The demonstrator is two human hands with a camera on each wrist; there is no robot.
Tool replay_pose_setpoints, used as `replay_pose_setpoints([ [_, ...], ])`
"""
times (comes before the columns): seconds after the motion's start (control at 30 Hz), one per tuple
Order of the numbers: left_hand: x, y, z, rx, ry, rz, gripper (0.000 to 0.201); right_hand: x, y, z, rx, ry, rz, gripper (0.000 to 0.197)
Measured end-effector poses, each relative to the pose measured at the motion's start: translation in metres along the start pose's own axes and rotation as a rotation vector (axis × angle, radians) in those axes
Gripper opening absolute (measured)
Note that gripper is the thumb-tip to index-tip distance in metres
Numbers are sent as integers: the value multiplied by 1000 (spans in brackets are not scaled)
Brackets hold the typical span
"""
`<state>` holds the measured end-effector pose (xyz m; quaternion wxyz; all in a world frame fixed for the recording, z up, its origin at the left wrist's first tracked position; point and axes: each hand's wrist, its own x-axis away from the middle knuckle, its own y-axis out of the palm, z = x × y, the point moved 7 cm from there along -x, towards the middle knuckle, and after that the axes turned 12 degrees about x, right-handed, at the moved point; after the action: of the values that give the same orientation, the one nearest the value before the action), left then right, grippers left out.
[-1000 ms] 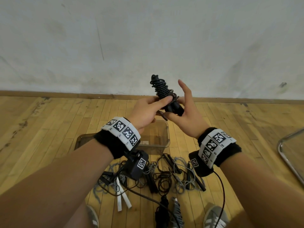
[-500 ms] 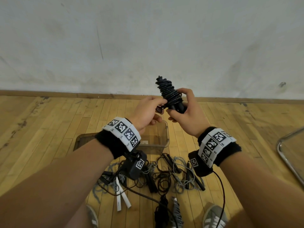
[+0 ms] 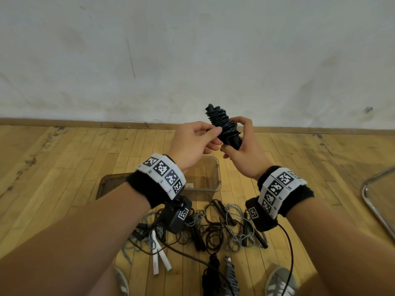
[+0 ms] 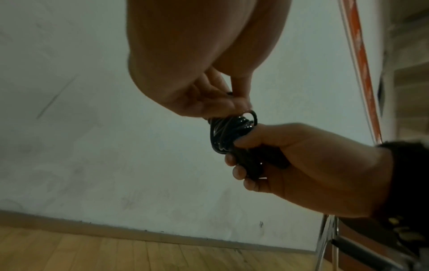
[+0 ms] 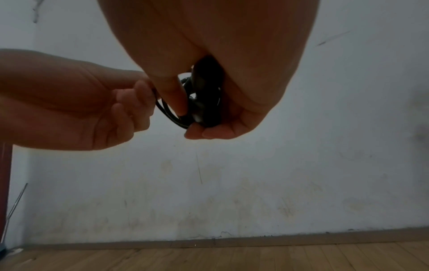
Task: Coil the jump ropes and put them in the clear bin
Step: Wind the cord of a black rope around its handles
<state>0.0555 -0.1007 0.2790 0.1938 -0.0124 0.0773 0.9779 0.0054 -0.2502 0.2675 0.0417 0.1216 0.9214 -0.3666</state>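
A black jump rope, its cord wound tightly round its handles, is held up in front of the wall. My right hand grips the bundle's lower end, fingers curled round the handles. My left hand pinches a strand of the cord at the side of the coil. The clear bin stands on the floor below the hands, mostly hidden by my left wrist. A tangle of loose jump ropes lies just in front of the bin.
White rope handles and a grey cord lie at the pile's left. Two wound ropes lie near my shoes. A metal chair frame stands at the right. A plain wall and baseboard run behind.
My right hand's fingers, spread a second ago, have curled round the handles. The bundle has shifted slightly right, and my left hand has gone on pinching the cord at its side.
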Motion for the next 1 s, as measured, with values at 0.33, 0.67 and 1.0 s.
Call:
replay_pose_setpoints([
  [0.33, -3, -14, 9, -210, 169, 206, 16, 1, 5, -8, -113, 20, 23, 37],
  [0.67, -1, -3, 4, -148, 130, 115, 12, -1, 13, -1, -78, -22, 4, 40],
  [1.0, -2, 5, 1, -96, 154, 5, 15, 3, 6, -4, -165, -36, 2, 35],
])
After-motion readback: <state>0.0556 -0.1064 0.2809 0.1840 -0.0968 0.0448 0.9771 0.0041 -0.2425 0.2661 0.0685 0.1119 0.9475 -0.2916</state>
